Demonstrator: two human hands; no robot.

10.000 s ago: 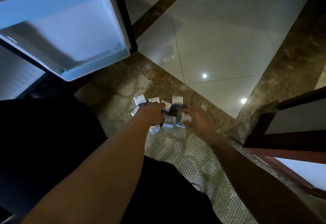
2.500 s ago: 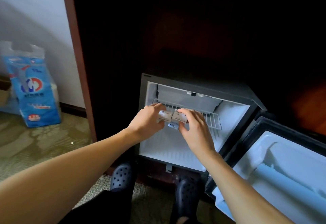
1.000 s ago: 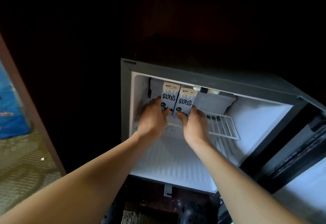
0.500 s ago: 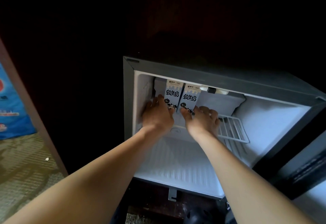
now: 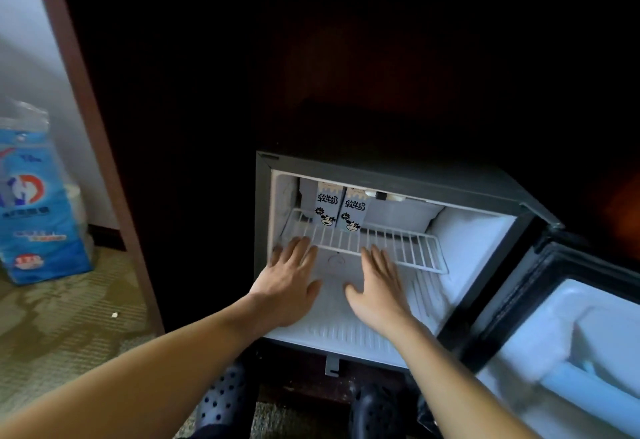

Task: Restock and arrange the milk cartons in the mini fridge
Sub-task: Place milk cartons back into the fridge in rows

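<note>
The mini fridge (image 5: 398,175) stands open inside a dark wooden cabinet. Two white milk cartons with cow pictures, the left carton (image 5: 326,208) and the right carton (image 5: 354,213), stand upright side by side at the back left of the wire shelf (image 5: 398,243). My left hand (image 5: 289,279) and my right hand (image 5: 379,286) are in front of the shelf's edge, fingers straight and spread, holding nothing. Both hands are clear of the cartons.
The fridge door (image 5: 568,345) hangs open at the right. A blue and white plastic pack (image 5: 31,203) stands on the carpet at the left by the wall. Dark perforated clogs (image 5: 221,400) show below the fridge. A brown cabinet post (image 5: 100,148) separates fridge and carpet.
Both hands have let go of the two cartons and drawn back out from the shelf. The cartons now stand alone at the shelf's back left.
</note>
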